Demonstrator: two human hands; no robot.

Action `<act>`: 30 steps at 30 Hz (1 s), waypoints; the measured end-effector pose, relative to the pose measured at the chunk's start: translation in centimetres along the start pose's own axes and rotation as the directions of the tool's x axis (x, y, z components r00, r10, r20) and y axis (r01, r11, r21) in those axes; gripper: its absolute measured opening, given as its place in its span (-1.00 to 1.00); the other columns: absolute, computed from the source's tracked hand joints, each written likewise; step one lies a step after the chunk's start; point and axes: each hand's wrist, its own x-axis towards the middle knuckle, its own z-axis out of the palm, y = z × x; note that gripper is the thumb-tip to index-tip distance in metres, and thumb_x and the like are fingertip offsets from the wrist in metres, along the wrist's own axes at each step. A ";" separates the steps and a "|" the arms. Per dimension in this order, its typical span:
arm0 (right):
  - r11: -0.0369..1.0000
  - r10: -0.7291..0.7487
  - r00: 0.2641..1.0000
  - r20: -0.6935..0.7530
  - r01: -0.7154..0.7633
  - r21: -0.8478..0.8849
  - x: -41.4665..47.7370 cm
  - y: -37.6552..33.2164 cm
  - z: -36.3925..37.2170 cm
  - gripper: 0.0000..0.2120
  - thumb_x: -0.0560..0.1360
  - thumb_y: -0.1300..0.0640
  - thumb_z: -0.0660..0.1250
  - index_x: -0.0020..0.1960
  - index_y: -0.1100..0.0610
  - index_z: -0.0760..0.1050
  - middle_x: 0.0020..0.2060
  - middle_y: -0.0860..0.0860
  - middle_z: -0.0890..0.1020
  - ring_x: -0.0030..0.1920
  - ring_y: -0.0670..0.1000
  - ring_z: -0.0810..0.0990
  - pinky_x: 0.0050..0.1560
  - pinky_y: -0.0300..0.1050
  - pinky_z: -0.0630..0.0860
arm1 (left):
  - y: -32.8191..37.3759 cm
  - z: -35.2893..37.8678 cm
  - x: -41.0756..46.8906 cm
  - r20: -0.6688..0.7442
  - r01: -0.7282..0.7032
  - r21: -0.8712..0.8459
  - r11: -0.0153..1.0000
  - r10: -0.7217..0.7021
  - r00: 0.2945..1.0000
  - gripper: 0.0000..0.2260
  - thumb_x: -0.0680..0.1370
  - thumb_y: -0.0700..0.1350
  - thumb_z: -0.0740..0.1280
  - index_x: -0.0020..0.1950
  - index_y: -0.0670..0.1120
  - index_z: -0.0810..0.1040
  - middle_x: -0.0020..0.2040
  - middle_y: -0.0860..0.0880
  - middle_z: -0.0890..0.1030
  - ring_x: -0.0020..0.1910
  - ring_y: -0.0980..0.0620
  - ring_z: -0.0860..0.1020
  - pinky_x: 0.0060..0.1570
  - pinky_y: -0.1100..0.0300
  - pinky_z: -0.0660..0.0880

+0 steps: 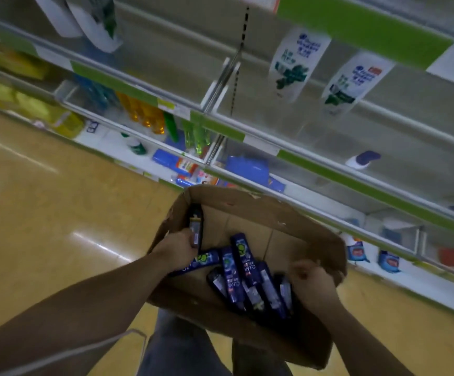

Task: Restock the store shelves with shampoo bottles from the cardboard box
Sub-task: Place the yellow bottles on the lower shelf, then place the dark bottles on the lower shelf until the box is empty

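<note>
An open cardboard box (250, 213) sits in front of me, low in the head view. Several dark blue shampoo bottles (243, 264) lie in a heap on its bottom. My left hand (178, 246) grips one dark bottle (195, 226) standing upright against the box's left wall. My right hand (311, 283) is curled at the box's right edge, over the heap; I cannot tell whether it holds the rim or a bottle. The store shelves (315, 158) run beyond the box, with two white shampoo bottles (296, 63) on an upper level.
Lower shelves hold orange and green bottles (149, 115), blue packs (247, 166) and small pouches (388, 260). A blue-capped white bottle (362, 158) lies on a middle shelf. Shiny tan floor (44, 199) spreads to the left. My legs are under the box.
</note>
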 end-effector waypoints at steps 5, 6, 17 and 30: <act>0.961 0.229 0.936 0.267 -0.175 -0.212 0.6 4.5 4.1 -0.80 0.63 -0.03 0.20 -0.10 -0.01 0.51 -0.19 -0.07 0.61 -0.18 -0.09 0.59 -0.26 -0.26 0.42 | -0.1 4.7 0.9 0.154 -0.039 0.119 0.992 0.021 0.988 -0.69 0.57 0.04 0.33 0.25 -0.04 0.47 0.15 -0.12 0.59 0.09 -0.14 0.58 0.04 0.02 0.56; 0.959 0.243 0.930 0.277 -0.187 -0.213 0.8 5.2 4.7 -0.82 0.63 -0.02 0.20 -0.11 -0.04 0.48 -0.22 -0.10 0.58 -0.22 -0.13 0.56 -0.32 -0.29 0.36 | 0.1 5.9 1.1 0.178 -0.064 0.137 0.988 0.039 0.983 -0.71 0.58 0.05 0.32 0.24 -0.04 0.48 0.15 -0.11 0.58 0.09 -0.14 0.58 0.05 0.02 0.56; 0.979 0.192 0.947 0.257 -0.203 0.013 6.2 5.7 10.3 -0.68 0.59 -0.05 0.26 0.31 0.00 0.41 0.07 -0.01 0.62 0.00 -0.03 0.62 0.07 -0.02 0.60 | 2.6 14.8 4.6 0.240 -0.131 0.282 0.950 0.062 0.969 -0.58 0.56 0.17 0.28 0.35 0.02 0.44 0.26 -0.01 0.52 0.17 0.00 0.50 0.09 0.04 0.51; 0.967 0.254 0.937 0.242 -0.246 -0.061 10.9 2.0 15.6 -0.45 0.44 -0.19 0.37 0.29 0.12 0.46 0.16 0.11 0.59 0.09 0.12 0.61 0.11 0.00 0.57 | 4.3 19.7 6.1 0.386 0.383 -0.019 0.924 -0.347 0.855 -0.39 0.33 0.23 0.47 0.32 0.06 0.51 0.22 -0.01 0.58 0.13 -0.01 0.57 0.15 0.06 0.55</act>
